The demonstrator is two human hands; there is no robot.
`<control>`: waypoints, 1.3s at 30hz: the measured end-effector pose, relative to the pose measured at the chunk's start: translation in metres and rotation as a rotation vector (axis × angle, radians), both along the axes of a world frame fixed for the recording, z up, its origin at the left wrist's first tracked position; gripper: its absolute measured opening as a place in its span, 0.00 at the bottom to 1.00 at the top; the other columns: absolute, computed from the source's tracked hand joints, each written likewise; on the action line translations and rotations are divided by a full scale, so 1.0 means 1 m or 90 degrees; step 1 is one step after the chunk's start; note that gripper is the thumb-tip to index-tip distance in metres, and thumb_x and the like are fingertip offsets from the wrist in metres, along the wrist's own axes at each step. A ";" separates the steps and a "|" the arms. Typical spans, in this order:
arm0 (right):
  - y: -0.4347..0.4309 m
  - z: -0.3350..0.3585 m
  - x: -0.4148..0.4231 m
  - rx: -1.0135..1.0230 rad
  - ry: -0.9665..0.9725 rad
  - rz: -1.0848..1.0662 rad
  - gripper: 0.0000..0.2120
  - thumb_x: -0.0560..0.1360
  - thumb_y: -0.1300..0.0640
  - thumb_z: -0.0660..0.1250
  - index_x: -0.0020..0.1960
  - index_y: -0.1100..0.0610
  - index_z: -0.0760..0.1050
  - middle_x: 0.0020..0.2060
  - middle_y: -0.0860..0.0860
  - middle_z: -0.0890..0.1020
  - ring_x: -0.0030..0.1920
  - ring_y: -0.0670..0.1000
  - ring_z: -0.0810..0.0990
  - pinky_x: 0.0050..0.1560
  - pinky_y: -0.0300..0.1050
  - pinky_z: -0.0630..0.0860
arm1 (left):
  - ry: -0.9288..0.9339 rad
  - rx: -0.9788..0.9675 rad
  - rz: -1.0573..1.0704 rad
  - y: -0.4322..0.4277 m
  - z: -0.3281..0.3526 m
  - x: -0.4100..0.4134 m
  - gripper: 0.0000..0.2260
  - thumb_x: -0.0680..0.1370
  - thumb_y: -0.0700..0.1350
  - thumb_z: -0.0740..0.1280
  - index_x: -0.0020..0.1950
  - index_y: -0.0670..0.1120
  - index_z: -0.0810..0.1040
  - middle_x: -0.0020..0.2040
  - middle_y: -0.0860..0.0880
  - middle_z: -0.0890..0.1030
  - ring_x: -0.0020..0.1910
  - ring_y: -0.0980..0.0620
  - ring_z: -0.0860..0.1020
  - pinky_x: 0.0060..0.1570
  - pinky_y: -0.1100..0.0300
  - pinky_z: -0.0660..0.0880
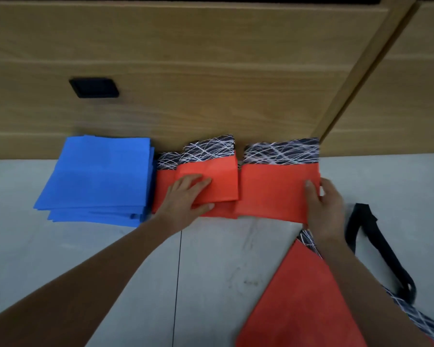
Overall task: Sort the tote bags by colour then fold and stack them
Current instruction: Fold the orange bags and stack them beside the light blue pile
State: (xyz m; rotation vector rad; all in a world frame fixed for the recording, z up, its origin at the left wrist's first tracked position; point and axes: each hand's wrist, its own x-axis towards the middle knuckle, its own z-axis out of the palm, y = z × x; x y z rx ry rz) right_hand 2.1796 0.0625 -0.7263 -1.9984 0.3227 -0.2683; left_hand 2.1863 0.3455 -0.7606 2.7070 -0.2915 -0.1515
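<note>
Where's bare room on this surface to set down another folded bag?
Bare grey surface lies right of the folded red bag that the right hand grips, past the black handle. More lies between the forearms and in front of the blue stack. Crowded along the wooden panel: stacks sit edge to edge.

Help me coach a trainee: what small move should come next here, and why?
Probably lift the folded red bag, pinched at its right edge by the right hand, onto the red stack that the left hand presses flat. It lies beside that stack, not on it, while the blue stack lies further left and an unfolded red bag waits nearer.
</note>
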 end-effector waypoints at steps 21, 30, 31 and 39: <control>0.109 -0.057 0.044 0.009 0.116 0.030 0.11 0.80 0.56 0.59 0.45 0.64 0.70 0.38 0.57 0.74 0.40 0.54 0.71 0.38 0.42 0.59 | 0.152 -0.220 0.536 -0.001 0.010 0.034 0.16 0.81 0.43 0.57 0.66 0.38 0.67 0.65 0.38 0.72 0.64 0.39 0.70 0.60 0.54 0.66; 0.135 -0.054 0.047 0.004 0.082 0.029 0.10 0.79 0.57 0.61 0.40 0.59 0.69 0.31 0.48 0.70 0.37 0.51 0.69 0.38 0.41 0.60 | 0.082 -0.181 0.597 0.008 0.024 0.031 0.13 0.80 0.38 0.54 0.60 0.32 0.70 0.60 0.34 0.73 0.59 0.37 0.71 0.51 0.52 0.66; 0.135 -0.056 0.047 -0.003 0.084 0.028 0.11 0.79 0.57 0.61 0.40 0.59 0.68 0.30 0.46 0.68 0.37 0.52 0.69 0.36 0.41 0.59 | 0.070 -0.188 0.600 0.004 0.027 0.028 0.13 0.79 0.36 0.54 0.61 0.32 0.69 0.62 0.34 0.71 0.59 0.37 0.71 0.53 0.52 0.66; 0.156 -0.056 0.044 -0.147 0.117 0.054 0.13 0.79 0.51 0.60 0.45 0.61 0.74 0.39 0.55 0.79 0.41 0.54 0.75 0.37 0.44 0.63 | -0.129 -0.029 0.267 -0.003 0.011 0.025 0.20 0.79 0.35 0.55 0.72 0.38 0.61 0.74 0.41 0.60 0.71 0.43 0.63 0.70 0.54 0.60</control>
